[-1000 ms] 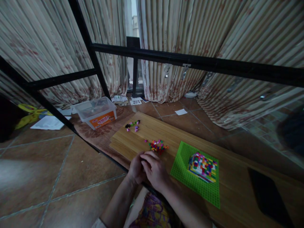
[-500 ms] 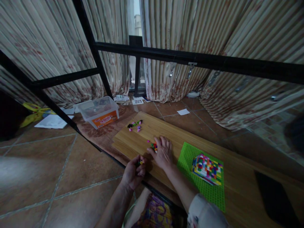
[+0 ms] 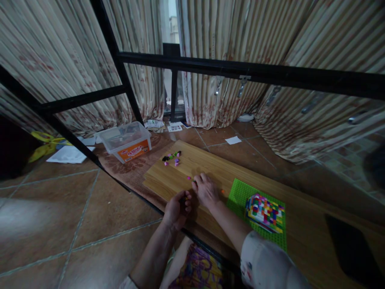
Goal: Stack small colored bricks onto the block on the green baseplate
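Loose bricks and a stepped block at a low wooden table. The multicoloured block sits on a green studded baseplate, which presumably gives it a steady footing. Near the table's far-left end lies a cluster of black, green, pink and purple bricks, perhaps set apart to keep it separate. 1 pink brick lies just beyond the right hand; 1 orange brick lies between that hand and the baseplate. The left hand is curled nearly closed around small bricks, seemingly cupped so that none spill. The right hand is palm-down, fingers bent and low over the table; whether it grips anything beneath cannot be told.
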Demonstrator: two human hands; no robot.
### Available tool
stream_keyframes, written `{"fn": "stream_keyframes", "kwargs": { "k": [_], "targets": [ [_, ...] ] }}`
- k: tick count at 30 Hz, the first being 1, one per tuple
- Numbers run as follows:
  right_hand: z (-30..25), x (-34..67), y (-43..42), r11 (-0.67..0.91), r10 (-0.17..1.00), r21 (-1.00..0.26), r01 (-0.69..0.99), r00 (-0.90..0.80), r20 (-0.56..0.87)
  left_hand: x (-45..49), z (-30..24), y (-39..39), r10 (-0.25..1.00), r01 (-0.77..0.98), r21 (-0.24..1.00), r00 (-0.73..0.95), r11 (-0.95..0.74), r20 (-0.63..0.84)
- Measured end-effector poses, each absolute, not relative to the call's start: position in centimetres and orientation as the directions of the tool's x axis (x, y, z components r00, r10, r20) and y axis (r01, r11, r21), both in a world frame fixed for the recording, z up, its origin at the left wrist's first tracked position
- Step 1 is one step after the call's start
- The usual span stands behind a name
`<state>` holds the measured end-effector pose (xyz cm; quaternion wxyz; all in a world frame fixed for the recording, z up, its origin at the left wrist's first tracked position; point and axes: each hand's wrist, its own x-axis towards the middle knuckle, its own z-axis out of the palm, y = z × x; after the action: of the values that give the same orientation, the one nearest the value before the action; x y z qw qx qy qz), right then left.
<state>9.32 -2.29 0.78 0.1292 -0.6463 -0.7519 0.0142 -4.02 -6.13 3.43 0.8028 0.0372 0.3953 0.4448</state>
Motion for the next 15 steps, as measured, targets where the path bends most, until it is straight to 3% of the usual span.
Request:
{"fn": "stream_keyframes", "kwargs": {
  "k": [3,15],
  "targets": [
    [1.1,9.1,-2.2,0.157,0.983,-0.112,0.981,-0.145,0.111,-3.7,3.5,-6.1,0.747,-0.681,0.427,0.274,0.595,-0.605],
    [2.4,9.2,-2.1,0.231,0.973,-0.018,0.973,-0.231,-0.018,-2.9,3.2,-5.5,0.758,-0.672,0.466,0.224,0.575,-0.613]
  ]
}}
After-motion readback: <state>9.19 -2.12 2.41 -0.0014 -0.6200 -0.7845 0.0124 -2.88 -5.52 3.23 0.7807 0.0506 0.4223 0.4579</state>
